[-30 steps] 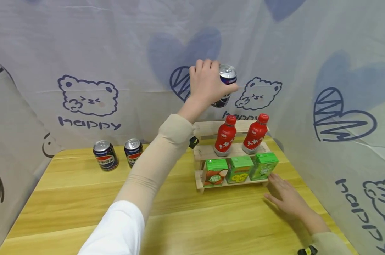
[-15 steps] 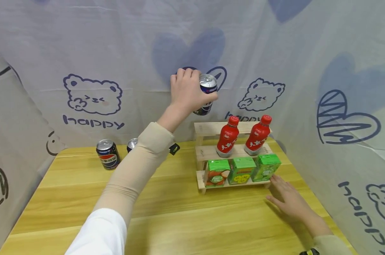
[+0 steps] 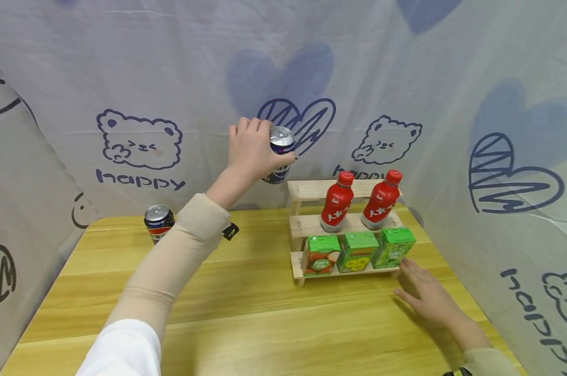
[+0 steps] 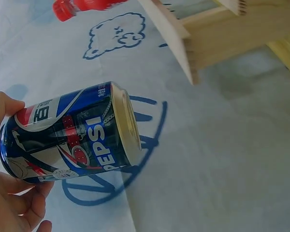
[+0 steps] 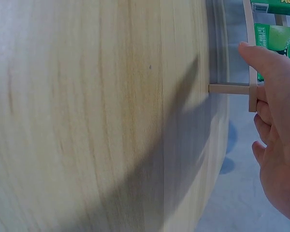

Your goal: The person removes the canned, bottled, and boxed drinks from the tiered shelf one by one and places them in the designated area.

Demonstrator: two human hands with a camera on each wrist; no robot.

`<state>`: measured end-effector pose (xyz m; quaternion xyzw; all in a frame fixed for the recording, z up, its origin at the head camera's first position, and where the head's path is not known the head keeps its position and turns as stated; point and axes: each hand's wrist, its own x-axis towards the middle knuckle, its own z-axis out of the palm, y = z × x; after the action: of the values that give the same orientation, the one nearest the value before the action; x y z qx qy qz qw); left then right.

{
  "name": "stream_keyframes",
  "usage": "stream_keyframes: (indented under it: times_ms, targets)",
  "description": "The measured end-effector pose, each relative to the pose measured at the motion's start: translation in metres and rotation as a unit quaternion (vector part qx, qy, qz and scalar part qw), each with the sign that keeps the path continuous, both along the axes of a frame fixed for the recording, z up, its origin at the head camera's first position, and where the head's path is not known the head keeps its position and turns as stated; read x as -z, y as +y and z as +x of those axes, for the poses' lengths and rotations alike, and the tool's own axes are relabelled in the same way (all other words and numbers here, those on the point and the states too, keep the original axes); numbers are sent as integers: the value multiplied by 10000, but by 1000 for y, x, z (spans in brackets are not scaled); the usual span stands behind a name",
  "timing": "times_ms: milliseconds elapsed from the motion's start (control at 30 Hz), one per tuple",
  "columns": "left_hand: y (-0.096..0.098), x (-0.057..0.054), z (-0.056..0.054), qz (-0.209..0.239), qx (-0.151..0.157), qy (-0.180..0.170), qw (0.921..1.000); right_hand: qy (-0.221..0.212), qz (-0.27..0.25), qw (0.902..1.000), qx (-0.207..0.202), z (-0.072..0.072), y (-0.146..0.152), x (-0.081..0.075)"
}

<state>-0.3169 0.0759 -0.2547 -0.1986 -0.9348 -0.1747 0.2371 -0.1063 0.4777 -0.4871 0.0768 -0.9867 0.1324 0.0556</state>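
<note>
**Left hand [image 3: 250,149] grips a Pepsi can [image 4: 70,133] in the air; right hand [image 3: 426,297] lies beside a wooden rack [image 3: 304,225]**

The left thumb wraps one side of the Pepsi can and the fingers curl under the other, a firm grasp around its upper part. Its silver lid faces up in the head view, and the blue-and-black body with white PEPSI lettering shows in the left wrist view. The can is held well above the table [image 3: 274,324], to the left of the wooden rack and apart from it.

The right hand's fingers are loosely extended, clasping nothing, with their tips at the rack's lower right corner (how hard they press there, if at all, I cannot tell). The right thumb stands away from the other fingers.

Closest to that hand is a green drink carton [image 3: 394,248], the rightmost of three on the rack's bottom tier; a carton with yellow print [image 3: 357,251] stands in the middle and a carton with a red front [image 3: 320,256] at the left. On the tier above, a red bottle [image 3: 337,206] and a second red bottle [image 3: 381,203] stand upright, apart from each other.

Farther out, another can [image 3: 158,222] stands near the back left of the table, partly hidden by the beige left sleeve [image 3: 170,256]. Behind everything hangs pale cloth [image 3: 199,78] printed with blue hearts, bears and the word "happy".
</note>
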Motion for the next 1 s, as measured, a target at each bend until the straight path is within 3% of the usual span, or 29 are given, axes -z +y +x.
stream_keyframes:
  times_ms: [233, 567, 1000]
  targets:
    - [-19, 16, 3, -216, 37, -129, 9997, 24, 0, 10000, -29, 0, 0, 1]
    - [-45, 51, 5, -411, 219, 163, 9988, 14, 19, 10000, -18, -1, 1, 2]
    - [-63, 87, 5, -634, 168, -178, 9977, 57, 38, 10000, 8, -1, 0, 4]
